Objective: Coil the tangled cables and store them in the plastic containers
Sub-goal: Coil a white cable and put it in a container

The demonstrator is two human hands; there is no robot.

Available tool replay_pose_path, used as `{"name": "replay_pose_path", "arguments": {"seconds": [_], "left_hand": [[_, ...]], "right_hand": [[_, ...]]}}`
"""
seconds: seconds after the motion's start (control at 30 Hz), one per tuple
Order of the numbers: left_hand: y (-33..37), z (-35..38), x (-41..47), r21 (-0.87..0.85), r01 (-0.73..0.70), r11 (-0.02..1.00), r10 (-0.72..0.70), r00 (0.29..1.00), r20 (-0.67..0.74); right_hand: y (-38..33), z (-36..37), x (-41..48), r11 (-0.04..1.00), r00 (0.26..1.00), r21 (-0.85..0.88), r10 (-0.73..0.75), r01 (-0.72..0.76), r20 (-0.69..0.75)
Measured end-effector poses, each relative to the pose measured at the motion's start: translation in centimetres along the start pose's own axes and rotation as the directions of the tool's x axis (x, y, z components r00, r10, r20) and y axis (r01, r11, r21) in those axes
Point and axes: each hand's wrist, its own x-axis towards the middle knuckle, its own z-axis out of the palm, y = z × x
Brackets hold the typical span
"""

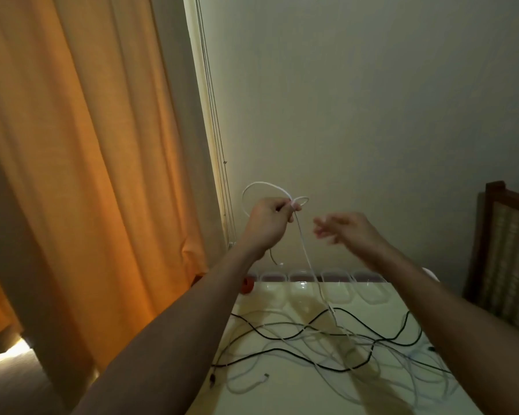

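Coiling a lifted cable, seen from the head camera, items listed left to right. An orange curtain (pixel 87 175) fills the left side of the scene and plays no part.

The left grip (pixel 268 220), raised above the far left part of the counter (pixel 282 393), is closed on the white cable (pixel 262 183). It holds one large loop and a smaller one pinched together at the fingertips, and a short free end dangles below the wrist. From this pinch the cable runs down and to the right into the tangle (pixel 327 339) of black and white cables lying on the counter.

The right grip (pixel 346 230) is just to the right of that strand. It is blurred, its fingers loosely spread, and it appears to hold nothing.

Judged step: forming the next turn of the coil. To do it well, the right grip should take the hanging strand a little below the left grip. It should then draw out a length to match the large loop and lay that turn into the left pinch. The pull should stay gentle wherever the strand crosses the black cables, since a snag would tighten the tangle.

The plastic containers (pixel 304 277) stand in a row along the far edge of the counter, well apart from both grips, and their contents cannot be told. A wooden chair (pixel 504 250) stands at the right.
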Motion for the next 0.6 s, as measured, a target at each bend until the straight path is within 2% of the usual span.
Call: {"name": "replay_pose_path", "arguments": {"seconds": [0.07,0.1,0.17,0.27,0.4,0.5,0.6], "left_hand": [[0.8,-0.9,0.5,-0.013,-0.013,1.000,0.013,1.000,-0.025],[1.1,-1.4,0.7,-0.017,-0.017,1.000,0.017,0.999,-0.041],[1.6,-2.6,1.0,-0.025,-0.037,0.999,0.035,0.996,-0.083],[1.7,-4.5,1.4,-0.045,-0.059,0.997,0.051,0.984,-0.170],[1.2,-5.9,1.7,-0.010,-0.043,0.999,0.040,0.983,-0.180],[0.7,-5.7,1.1,-0.001,-0.023,1.000,0.022,0.988,-0.153],[0.7,-4.6,0.3,-0.018,0.000,1.000,-0.001,0.996,-0.087]], "right_hand": [[2.7,1.2,-2.5,0.996,0.968,0.032,0.076,-0.086,0.241],[4.0,1.8,-3.5,0.991,0.943,0.036,0.111,-0.129,0.313],[6.1,2.7,-4.9,0.986,0.919,0.000,0.158,-0.169,0.361],[7.5,2.8,-5.2,0.979,0.930,-0.140,0.188,-0.150,0.316],[5.4,1.1,-3.2,0.970,0.969,0.114,0.199,-0.216,0.144],[2.4,0.7,-2.4,0.982,0.986,0.142,0.108,-0.126,0.129],[0.8,2.8,-3.0,0.990,0.981,0.113,0.061,-0.083,0.182]]}}
